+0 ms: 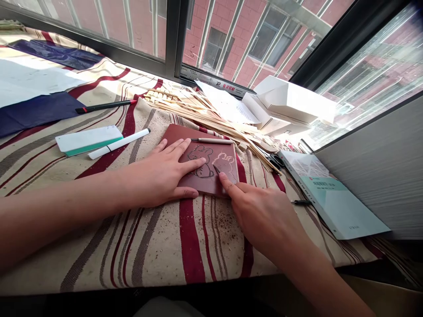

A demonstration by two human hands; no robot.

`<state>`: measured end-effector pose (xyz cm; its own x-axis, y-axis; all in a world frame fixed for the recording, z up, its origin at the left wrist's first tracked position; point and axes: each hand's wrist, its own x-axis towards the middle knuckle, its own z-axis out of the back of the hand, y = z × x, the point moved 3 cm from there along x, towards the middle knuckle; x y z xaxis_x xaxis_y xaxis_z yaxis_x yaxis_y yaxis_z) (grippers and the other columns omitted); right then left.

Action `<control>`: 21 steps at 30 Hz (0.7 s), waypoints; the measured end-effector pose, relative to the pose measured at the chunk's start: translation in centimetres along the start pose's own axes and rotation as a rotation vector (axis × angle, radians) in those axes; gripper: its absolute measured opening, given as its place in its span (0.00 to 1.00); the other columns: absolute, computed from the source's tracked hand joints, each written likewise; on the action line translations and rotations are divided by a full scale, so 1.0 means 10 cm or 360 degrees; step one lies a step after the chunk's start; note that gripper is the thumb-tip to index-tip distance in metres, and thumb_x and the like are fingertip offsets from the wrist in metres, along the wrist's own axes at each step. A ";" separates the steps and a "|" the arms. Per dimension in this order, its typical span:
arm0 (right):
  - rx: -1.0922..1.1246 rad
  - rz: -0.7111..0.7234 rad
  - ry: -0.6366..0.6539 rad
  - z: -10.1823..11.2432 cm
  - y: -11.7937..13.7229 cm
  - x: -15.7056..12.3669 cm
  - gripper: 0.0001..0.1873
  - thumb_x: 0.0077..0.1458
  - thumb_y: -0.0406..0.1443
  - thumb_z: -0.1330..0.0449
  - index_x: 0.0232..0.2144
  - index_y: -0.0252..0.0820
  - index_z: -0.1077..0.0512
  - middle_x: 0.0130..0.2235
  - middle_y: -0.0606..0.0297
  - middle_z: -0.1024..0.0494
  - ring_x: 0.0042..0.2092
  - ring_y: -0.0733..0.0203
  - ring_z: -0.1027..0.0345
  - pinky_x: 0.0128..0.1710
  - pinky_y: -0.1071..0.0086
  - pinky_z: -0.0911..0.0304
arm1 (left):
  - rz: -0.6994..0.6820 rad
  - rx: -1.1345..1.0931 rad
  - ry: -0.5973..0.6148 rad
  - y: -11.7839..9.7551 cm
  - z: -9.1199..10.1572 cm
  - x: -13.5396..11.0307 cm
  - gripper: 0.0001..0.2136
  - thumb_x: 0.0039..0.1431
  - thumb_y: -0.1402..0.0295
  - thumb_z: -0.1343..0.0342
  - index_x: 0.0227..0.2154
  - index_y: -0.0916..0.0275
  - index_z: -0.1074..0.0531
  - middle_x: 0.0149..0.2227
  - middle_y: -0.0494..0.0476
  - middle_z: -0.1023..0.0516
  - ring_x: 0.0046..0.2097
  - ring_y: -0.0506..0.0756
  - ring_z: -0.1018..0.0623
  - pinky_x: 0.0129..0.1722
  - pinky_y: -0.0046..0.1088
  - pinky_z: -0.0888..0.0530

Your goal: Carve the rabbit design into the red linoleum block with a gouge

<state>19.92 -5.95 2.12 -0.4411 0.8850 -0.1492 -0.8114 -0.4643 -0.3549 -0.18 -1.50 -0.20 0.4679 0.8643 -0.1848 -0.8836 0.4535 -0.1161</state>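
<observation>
A reddish-brown board [224,187] lies on the striped cloth, bearing two cartoon animal outlines, the left one dark and the right one pale. My left hand [172,169] rests flat across the board's left side with fingers spread. My right hand [254,204] is closed around a thin carving tool [216,169], mostly hidden by the fingers. Its dark pointed tip touches the pale outline or sits just over it. Along the board's far edge lies a slim tool with a light handle [214,141]. Small crumbs are scattered on the cloth near the board.
Wooden strips [198,110] lie beyond the board, near a white box [284,101] and scissors [277,162]. A book [330,193] is at right. An eraser-like block [89,140], a white marker [120,144] and a black-red pen [105,106] lie left. Windows stand behind.
</observation>
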 end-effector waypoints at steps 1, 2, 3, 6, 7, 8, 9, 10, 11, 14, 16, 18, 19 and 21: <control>-0.0007 -0.0008 0.0012 0.00 0.01 0.00 0.37 0.66 0.26 0.45 0.75 0.43 0.39 0.45 0.58 0.12 0.32 0.54 0.20 0.26 0.62 0.48 | -0.0001 0.0001 -0.0002 0.00 0.00 0.00 0.40 0.69 0.43 0.43 0.77 0.50 0.47 0.81 0.77 0.60 0.81 0.70 0.58 0.77 0.58 0.52; -0.0011 -0.0014 0.0013 0.00 0.01 0.01 0.37 0.66 0.26 0.46 0.75 0.43 0.39 0.45 0.58 0.12 0.32 0.54 0.20 0.26 0.62 0.48 | -0.0002 0.0004 -0.0007 0.00 0.00 0.00 0.40 0.69 0.42 0.44 0.77 0.49 0.47 0.81 0.77 0.60 0.81 0.70 0.58 0.77 0.57 0.52; -0.0013 -0.0016 0.0011 0.00 0.02 0.01 0.37 0.67 0.27 0.46 0.75 0.43 0.39 0.45 0.58 0.12 0.32 0.53 0.20 0.26 0.62 0.48 | 0.0001 0.0010 -0.0011 0.00 0.00 0.01 0.40 0.69 0.42 0.44 0.77 0.50 0.47 0.81 0.76 0.60 0.81 0.70 0.58 0.77 0.58 0.53; -0.0013 0.0004 -0.0002 0.02 0.02 0.02 0.37 0.66 0.26 0.47 0.75 0.43 0.39 0.45 0.57 0.12 0.32 0.54 0.20 0.26 0.62 0.49 | -0.0001 0.0020 -0.0006 0.00 0.00 0.00 0.40 0.70 0.41 0.45 0.77 0.51 0.47 0.80 0.77 0.61 0.81 0.70 0.59 0.77 0.58 0.53; -0.0015 0.0008 0.0001 0.02 0.02 0.02 0.37 0.66 0.26 0.47 0.75 0.43 0.39 0.45 0.57 0.12 0.32 0.54 0.20 0.26 0.62 0.50 | -0.0009 0.0017 -0.0004 0.00 0.00 0.00 0.40 0.70 0.42 0.45 0.77 0.51 0.47 0.80 0.78 0.61 0.81 0.70 0.59 0.77 0.58 0.53; -0.0013 0.0010 0.0002 0.03 0.02 0.02 0.37 0.66 0.25 0.47 0.75 0.42 0.39 0.43 0.57 0.12 0.32 0.54 0.20 0.26 0.62 0.50 | -0.0017 0.0013 -0.0004 0.01 0.00 0.00 0.40 0.70 0.42 0.45 0.77 0.51 0.47 0.80 0.77 0.61 0.81 0.71 0.58 0.77 0.58 0.53; -0.0006 0.0016 -0.0002 0.03 0.01 0.01 0.37 0.66 0.26 0.47 0.75 0.41 0.38 0.42 0.57 0.12 0.32 0.53 0.20 0.26 0.62 0.50 | -0.0022 0.0010 -0.0009 0.01 -0.01 0.00 0.40 0.70 0.42 0.45 0.77 0.51 0.47 0.80 0.77 0.60 0.81 0.71 0.58 0.77 0.58 0.53; 0.0004 0.0023 -0.0009 0.04 0.01 0.01 0.37 0.66 0.26 0.47 0.75 0.40 0.38 0.41 0.56 0.12 0.32 0.53 0.20 0.26 0.62 0.50 | -0.0022 0.0008 -0.0015 0.01 -0.01 0.00 0.40 0.69 0.41 0.45 0.77 0.51 0.46 0.81 0.76 0.60 0.81 0.71 0.58 0.77 0.58 0.53; 0.0014 0.0031 -0.0013 0.04 0.01 0.01 0.36 0.66 0.26 0.47 0.75 0.40 0.38 0.41 0.56 0.12 0.33 0.53 0.20 0.26 0.62 0.49 | -0.0018 0.0009 -0.0017 0.01 -0.01 0.00 0.40 0.69 0.41 0.45 0.77 0.51 0.46 0.81 0.76 0.60 0.81 0.72 0.57 0.77 0.58 0.53; 0.0033 0.0029 0.0010 0.04 0.00 -0.01 0.36 0.66 0.26 0.47 0.75 0.41 0.37 0.43 0.56 0.12 0.33 0.53 0.20 0.27 0.61 0.48 | -0.0009 0.0013 -0.0003 0.02 -0.01 0.00 0.40 0.69 0.41 0.45 0.77 0.51 0.46 0.81 0.75 0.60 0.81 0.72 0.58 0.77 0.58 0.53; 0.0039 0.0018 0.0015 0.05 0.01 0.00 0.36 0.66 0.26 0.47 0.75 0.40 0.38 0.42 0.55 0.12 0.33 0.53 0.19 0.26 0.61 0.49 | -0.0013 0.0009 0.0004 0.01 -0.01 0.01 0.39 0.70 0.42 0.45 0.77 0.52 0.46 0.81 0.75 0.60 0.81 0.72 0.58 0.77 0.58 0.53; 0.0051 0.0038 0.0001 0.06 0.01 0.00 0.37 0.65 0.25 0.48 0.75 0.38 0.38 0.41 0.55 0.12 0.34 0.52 0.19 0.27 0.61 0.49 | -0.0007 -0.0003 -0.0003 0.01 0.00 0.00 0.39 0.70 0.43 0.45 0.77 0.51 0.46 0.81 0.73 0.61 0.81 0.72 0.58 0.77 0.59 0.53; 0.0054 0.0050 -0.0001 0.06 0.01 0.00 0.37 0.65 0.24 0.49 0.75 0.38 0.38 0.40 0.56 0.13 0.34 0.52 0.19 0.27 0.61 0.49 | -0.0003 -0.0011 -0.0004 0.01 0.01 0.00 0.39 0.70 0.43 0.44 0.77 0.51 0.46 0.81 0.72 0.61 0.81 0.72 0.58 0.77 0.59 0.53; 0.0055 0.0050 0.0019 0.06 0.00 0.00 0.38 0.65 0.24 0.49 0.75 0.41 0.37 0.41 0.57 0.12 0.33 0.53 0.19 0.26 0.61 0.50 | -0.0005 -0.0025 0.0006 0.01 0.01 0.00 0.39 0.69 0.43 0.44 0.77 0.51 0.46 0.81 0.72 0.61 0.81 0.72 0.58 0.78 0.59 0.53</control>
<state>19.69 -6.02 2.64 -0.4623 0.8701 -0.1709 -0.8099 -0.4928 -0.3180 -0.23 -1.47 -0.15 0.4708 0.8620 -0.1878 -0.8818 0.4528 -0.1323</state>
